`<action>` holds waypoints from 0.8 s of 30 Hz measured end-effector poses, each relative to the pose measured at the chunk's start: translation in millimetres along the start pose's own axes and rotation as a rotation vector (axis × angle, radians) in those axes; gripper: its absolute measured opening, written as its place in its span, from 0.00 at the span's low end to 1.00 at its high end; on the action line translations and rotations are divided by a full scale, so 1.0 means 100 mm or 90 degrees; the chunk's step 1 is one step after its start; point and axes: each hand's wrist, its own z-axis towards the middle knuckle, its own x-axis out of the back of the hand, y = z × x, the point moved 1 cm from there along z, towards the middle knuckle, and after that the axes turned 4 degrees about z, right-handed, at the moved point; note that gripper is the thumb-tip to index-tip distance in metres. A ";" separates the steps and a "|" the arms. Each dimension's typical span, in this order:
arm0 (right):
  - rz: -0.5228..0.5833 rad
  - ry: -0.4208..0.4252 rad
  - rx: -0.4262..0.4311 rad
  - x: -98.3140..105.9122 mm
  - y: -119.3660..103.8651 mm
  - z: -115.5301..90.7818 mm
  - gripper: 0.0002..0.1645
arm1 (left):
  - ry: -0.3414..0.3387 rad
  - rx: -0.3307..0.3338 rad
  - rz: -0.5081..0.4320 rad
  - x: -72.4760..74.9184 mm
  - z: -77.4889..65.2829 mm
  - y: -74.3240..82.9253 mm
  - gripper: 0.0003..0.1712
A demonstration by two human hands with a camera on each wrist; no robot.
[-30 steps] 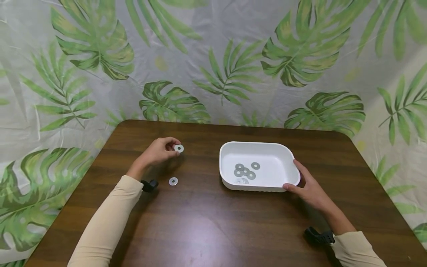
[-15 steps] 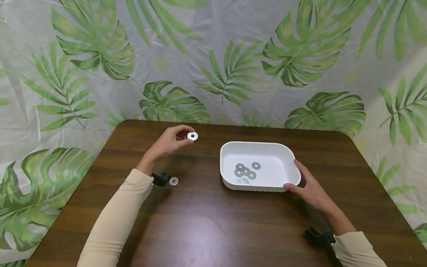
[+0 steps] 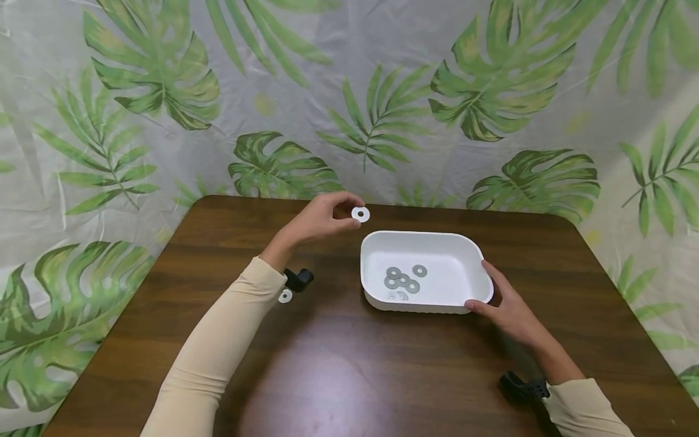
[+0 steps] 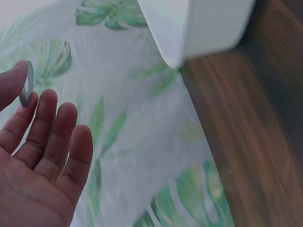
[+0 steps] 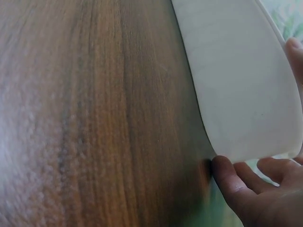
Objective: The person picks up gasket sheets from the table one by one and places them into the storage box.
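Note:
Between thumb and forefinger, my left hand (image 3: 322, 217) pinches a flat metal washer (image 3: 360, 214) by its edge. The washer is held up off the table, just beyond the far left corner of a white plastic tub (image 3: 464, 258). In the left wrist view the washer (image 4: 29, 85) appears nearly edge-on, the other fingers spread loosely. My right hand (image 3: 510, 312) grips the tub's right end, thumb at the near corner and fingers along the side. Several grey washers (image 3: 403, 280) lie in the tub's left half, some overlapping. One more washer (image 3: 285, 296) lies on the table, partly behind the left wrist strap.
The dark wooden table (image 3: 338, 364) has rounded far corners. Behind it hangs a pale cloth (image 3: 382, 91) printed with green leaves. Black straps sit on both wrists, the left strap (image 3: 299, 280) above the table near the loose washer.
My left hand has carried the pinched washer up and to the right, from the table's left side towards the tub. The right hand and the tub have stayed in place.

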 end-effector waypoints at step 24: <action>0.004 -0.004 -0.003 0.00 -0.04 -0.01 0.60 | -0.097 -0.060 0.004 -1.08 0.58 0.46 0.22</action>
